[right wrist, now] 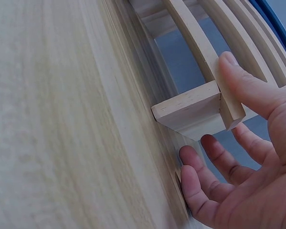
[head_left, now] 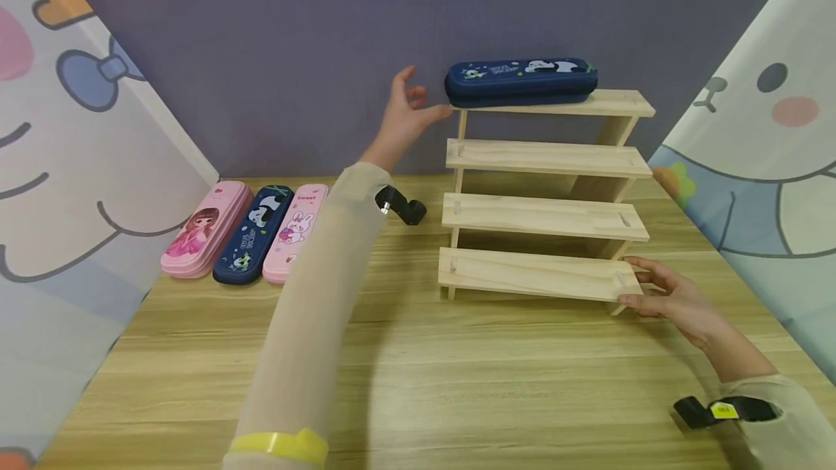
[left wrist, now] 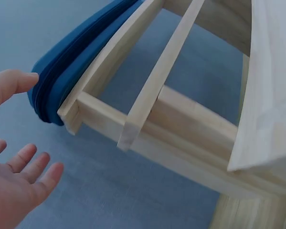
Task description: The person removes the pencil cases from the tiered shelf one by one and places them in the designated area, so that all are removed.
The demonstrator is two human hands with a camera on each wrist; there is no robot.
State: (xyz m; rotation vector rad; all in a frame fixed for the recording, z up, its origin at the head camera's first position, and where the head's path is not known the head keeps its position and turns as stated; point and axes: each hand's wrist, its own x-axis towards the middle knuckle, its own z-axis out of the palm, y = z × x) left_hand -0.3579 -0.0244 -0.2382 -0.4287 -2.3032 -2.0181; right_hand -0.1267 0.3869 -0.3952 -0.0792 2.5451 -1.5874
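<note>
A stepped wooden shelf rack (head_left: 545, 216) stands on the table with four planks. On its top plank lies a dark blue pencil case (head_left: 522, 82) with a panda print. My left hand (head_left: 406, 111) is raised beside the case's left end, fingers spread and loosely bent, nothing between them. In the left wrist view the thumb overlaps the end of the blue pencil case (left wrist: 61, 71); whether it touches, I cannot tell. At the lowest plank's right end, my right hand (head_left: 673, 303) holds the rack, thumb (right wrist: 245, 86) on the plank's front and fingers around its end.
On the table's left side lie a pink pencil case with a doll print (head_left: 199, 231), a blue panda case (head_left: 255, 234) and a pink rabbit case (head_left: 297, 227), side by side. A grey wall panel (head_left: 294, 56) rises behind; printed panels flank both sides.
</note>
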